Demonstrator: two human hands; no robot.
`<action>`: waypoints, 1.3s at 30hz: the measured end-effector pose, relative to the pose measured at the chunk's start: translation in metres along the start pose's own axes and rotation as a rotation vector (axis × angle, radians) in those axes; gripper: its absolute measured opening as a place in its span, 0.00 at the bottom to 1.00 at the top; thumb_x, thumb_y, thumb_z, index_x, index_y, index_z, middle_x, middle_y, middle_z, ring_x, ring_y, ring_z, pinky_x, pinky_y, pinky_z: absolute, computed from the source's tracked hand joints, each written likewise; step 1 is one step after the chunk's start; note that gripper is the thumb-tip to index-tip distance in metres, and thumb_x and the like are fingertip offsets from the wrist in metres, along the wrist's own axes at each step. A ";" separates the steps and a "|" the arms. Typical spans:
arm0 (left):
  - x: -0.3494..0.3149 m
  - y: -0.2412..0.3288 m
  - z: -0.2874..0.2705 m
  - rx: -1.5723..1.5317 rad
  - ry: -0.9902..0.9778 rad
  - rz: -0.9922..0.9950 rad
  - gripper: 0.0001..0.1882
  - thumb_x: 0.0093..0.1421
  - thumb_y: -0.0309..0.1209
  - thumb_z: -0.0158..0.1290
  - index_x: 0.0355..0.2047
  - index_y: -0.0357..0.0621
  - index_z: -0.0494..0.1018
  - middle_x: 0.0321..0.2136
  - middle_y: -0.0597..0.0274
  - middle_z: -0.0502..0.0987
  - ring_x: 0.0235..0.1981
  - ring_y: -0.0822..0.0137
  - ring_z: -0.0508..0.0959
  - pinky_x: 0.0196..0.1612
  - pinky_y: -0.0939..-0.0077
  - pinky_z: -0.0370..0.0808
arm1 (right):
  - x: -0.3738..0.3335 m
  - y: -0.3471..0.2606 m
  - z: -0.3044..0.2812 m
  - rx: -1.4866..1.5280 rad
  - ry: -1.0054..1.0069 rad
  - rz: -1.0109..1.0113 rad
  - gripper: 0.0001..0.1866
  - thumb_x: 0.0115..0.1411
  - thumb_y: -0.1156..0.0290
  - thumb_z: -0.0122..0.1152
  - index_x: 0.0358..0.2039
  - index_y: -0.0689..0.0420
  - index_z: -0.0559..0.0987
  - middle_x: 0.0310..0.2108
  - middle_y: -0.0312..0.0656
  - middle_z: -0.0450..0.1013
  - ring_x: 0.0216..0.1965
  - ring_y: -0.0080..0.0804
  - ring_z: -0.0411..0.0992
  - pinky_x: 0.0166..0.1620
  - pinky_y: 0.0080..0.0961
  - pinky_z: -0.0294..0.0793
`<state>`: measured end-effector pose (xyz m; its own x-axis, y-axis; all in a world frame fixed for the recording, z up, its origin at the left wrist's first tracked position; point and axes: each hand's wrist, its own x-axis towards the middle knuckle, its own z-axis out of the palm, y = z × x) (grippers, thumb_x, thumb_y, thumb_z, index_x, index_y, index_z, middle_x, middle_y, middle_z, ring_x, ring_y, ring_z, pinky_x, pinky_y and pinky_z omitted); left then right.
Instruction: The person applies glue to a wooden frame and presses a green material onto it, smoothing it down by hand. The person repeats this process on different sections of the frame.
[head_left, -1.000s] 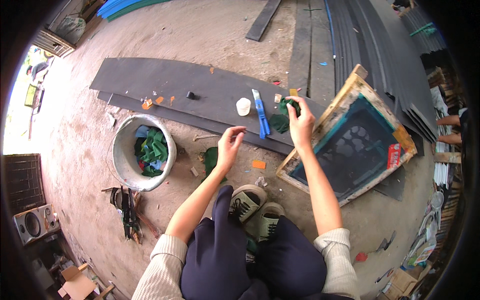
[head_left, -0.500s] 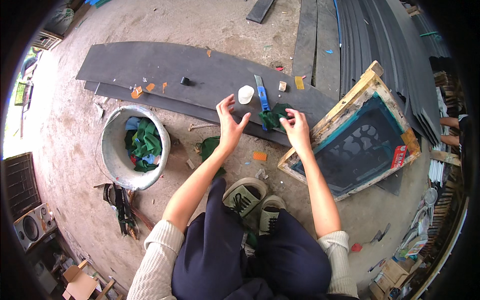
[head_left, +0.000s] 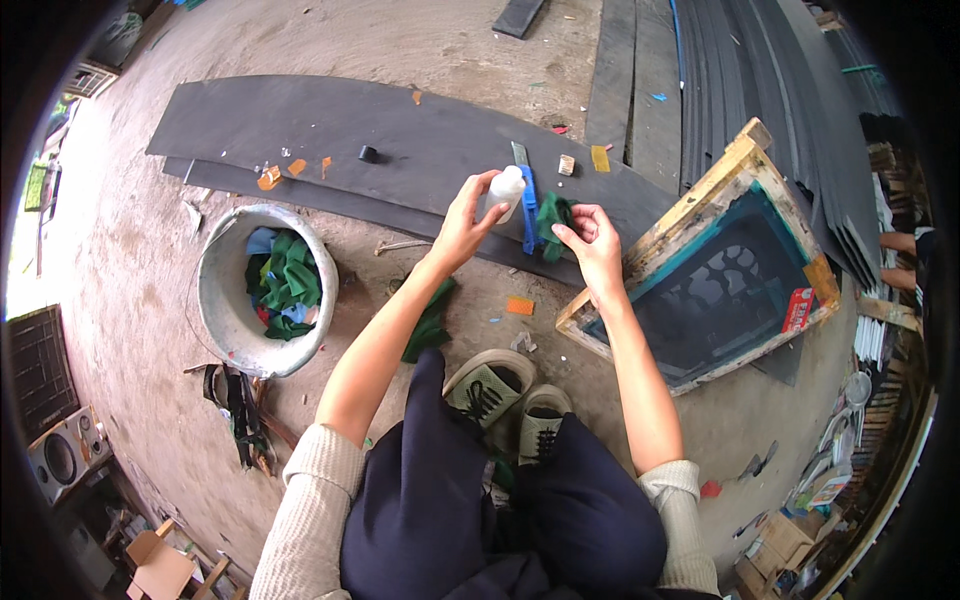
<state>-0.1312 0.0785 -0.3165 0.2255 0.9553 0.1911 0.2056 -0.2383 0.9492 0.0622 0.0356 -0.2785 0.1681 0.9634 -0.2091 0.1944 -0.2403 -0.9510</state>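
Observation:
My left hand (head_left: 470, 218) grips a small white plastic bottle (head_left: 507, 192), tilted with its narrow top pointing up and away. Pinched in my right hand (head_left: 592, 245) is a crumpled dark green cloth (head_left: 552, 226), held just right of the bottle. Between and behind them a blue utility knife (head_left: 529, 200) lies on the dark board (head_left: 300, 135), its blade end pointing away from me. A wooden-framed printing screen (head_left: 740, 262) with a pale leaf-like pattern leans to the right of my right hand.
A whitish bucket (head_left: 212, 290) full of green and blue cloth scraps stands at left. Another green cloth (head_left: 430, 322) lies on the floor near my shoes (head_left: 487, 388). A black cap (head_left: 368, 154) and orange scraps (head_left: 269, 178) sit on the board. Long dark boards (head_left: 765, 120) are stacked at far right.
My left hand has closed around the white bottle and lifted it off the board. My right hand has raised the green cloth from beside the knife.

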 end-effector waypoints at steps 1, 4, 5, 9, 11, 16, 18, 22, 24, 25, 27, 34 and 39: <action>-0.002 0.004 0.003 -0.110 -0.002 0.012 0.20 0.54 0.31 0.52 0.46 0.38 0.63 0.41 0.53 0.67 0.43 0.57 0.69 0.47 0.69 0.66 | -0.006 -0.006 -0.002 0.135 -0.002 0.013 0.16 0.49 0.72 0.63 0.38 0.62 0.73 0.33 0.36 0.73 0.35 0.21 0.69 0.39 0.20 0.68; -0.010 0.028 -0.007 -0.085 -0.173 -0.019 0.22 0.51 0.31 0.53 0.46 0.38 0.63 0.41 0.53 0.66 0.43 0.56 0.69 0.47 0.69 0.66 | -0.019 -0.022 -0.006 0.248 0.002 0.081 0.19 0.51 0.74 0.61 0.44 0.65 0.72 0.37 0.38 0.72 0.38 0.21 0.69 0.43 0.17 0.66; -0.011 0.035 -0.010 -0.025 -0.199 0.010 0.23 0.48 0.31 0.54 0.45 0.39 0.64 0.41 0.52 0.68 0.43 0.55 0.70 0.46 0.69 0.67 | -0.023 -0.022 -0.007 0.258 0.002 0.104 0.19 0.51 0.74 0.61 0.44 0.65 0.72 0.37 0.38 0.72 0.38 0.21 0.68 0.43 0.17 0.66; -0.015 0.059 -0.014 0.107 -0.276 0.077 0.23 0.47 0.30 0.55 0.44 0.42 0.65 0.38 0.51 0.73 0.40 0.55 0.75 0.42 0.67 0.71 | -0.036 -0.018 -0.007 0.340 0.026 0.152 0.19 0.50 0.74 0.62 0.44 0.66 0.73 0.38 0.38 0.72 0.40 0.20 0.67 0.46 0.17 0.63; -0.015 0.067 -0.018 0.154 -0.334 0.048 0.23 0.47 0.30 0.55 0.45 0.41 0.66 0.39 0.52 0.73 0.41 0.56 0.74 0.43 0.68 0.70 | -0.042 -0.021 -0.005 0.438 0.025 0.183 0.19 0.51 0.74 0.61 0.44 0.65 0.73 0.39 0.38 0.71 0.42 0.21 0.66 0.48 0.18 0.62; -0.015 0.076 -0.017 0.307 -0.327 0.161 0.21 0.46 0.31 0.58 0.42 0.43 0.69 0.33 0.56 0.74 0.36 0.56 0.75 0.39 0.67 0.72 | -0.048 -0.024 -0.004 0.563 -0.007 0.271 0.16 0.53 0.74 0.58 0.44 0.63 0.73 0.37 0.33 0.71 0.32 0.10 0.64 0.32 0.09 0.61; -0.012 0.082 -0.018 0.439 -0.355 0.212 0.21 0.45 0.32 0.59 0.41 0.44 0.71 0.29 0.58 0.73 0.32 0.57 0.74 0.36 0.67 0.72 | -0.050 -0.023 -0.006 0.604 -0.021 0.321 0.16 0.55 0.73 0.57 0.44 0.62 0.73 0.36 0.31 0.71 0.28 0.06 0.62 0.27 0.06 0.57; -0.008 0.094 -0.019 0.553 -0.344 0.306 0.20 0.43 0.33 0.60 0.40 0.46 0.72 0.24 0.62 0.71 0.28 0.60 0.73 0.32 0.68 0.72 | -0.054 -0.023 -0.010 0.707 -0.014 0.404 0.15 0.57 0.72 0.53 0.45 0.62 0.72 0.35 0.29 0.71 0.26 0.05 0.61 0.23 0.06 0.54; -0.006 0.099 -0.019 0.602 -0.343 0.340 0.21 0.42 0.32 0.60 0.39 0.46 0.73 0.24 0.63 0.70 0.27 0.62 0.73 0.32 0.70 0.72 | -0.055 -0.022 -0.011 0.749 -0.014 0.424 0.15 0.58 0.72 0.52 0.46 0.62 0.72 0.35 0.30 0.72 0.27 0.07 0.63 0.24 0.06 0.56; -0.005 0.101 -0.018 0.622 -0.338 0.358 0.20 0.42 0.33 0.60 0.38 0.47 0.73 0.24 0.63 0.70 0.28 0.62 0.73 0.32 0.70 0.72 | -0.054 -0.022 -0.011 0.769 -0.025 0.424 0.15 0.58 0.72 0.52 0.46 0.62 0.71 0.36 0.31 0.72 0.28 0.08 0.64 0.25 0.07 0.57; -0.005 0.104 -0.018 0.666 -0.323 0.391 0.19 0.40 0.33 0.61 0.35 0.47 0.73 0.24 0.64 0.71 0.29 0.64 0.73 0.32 0.72 0.73 | -0.054 -0.024 -0.010 0.799 -0.031 0.427 0.15 0.59 0.73 0.51 0.46 0.62 0.71 0.36 0.33 0.72 0.30 0.10 0.66 0.26 0.07 0.59; -0.005 0.105 -0.017 0.675 -0.317 0.374 0.20 0.39 0.32 0.61 0.36 0.49 0.73 0.26 0.66 0.72 0.29 0.65 0.73 0.33 0.73 0.72 | -0.052 -0.020 -0.011 0.906 -0.060 0.395 0.14 0.58 0.74 0.52 0.44 0.63 0.72 0.37 0.38 0.73 0.36 0.17 0.70 0.34 0.09 0.67; -0.001 0.076 0.003 0.337 -0.188 0.226 0.23 0.40 0.29 0.62 0.40 0.49 0.72 0.31 0.61 0.74 0.33 0.61 0.73 0.40 0.70 0.71 | -0.055 -0.021 -0.039 1.024 -0.086 0.344 0.13 0.57 0.74 0.52 0.44 0.62 0.72 0.38 0.38 0.73 0.36 0.18 0.71 0.33 0.10 0.68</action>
<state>-0.1127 0.0588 -0.2454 0.4636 0.8315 0.3061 0.4229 -0.5112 0.7482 0.0866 -0.0168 -0.2380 -0.0163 0.8781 -0.4783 -0.7565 -0.3235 -0.5683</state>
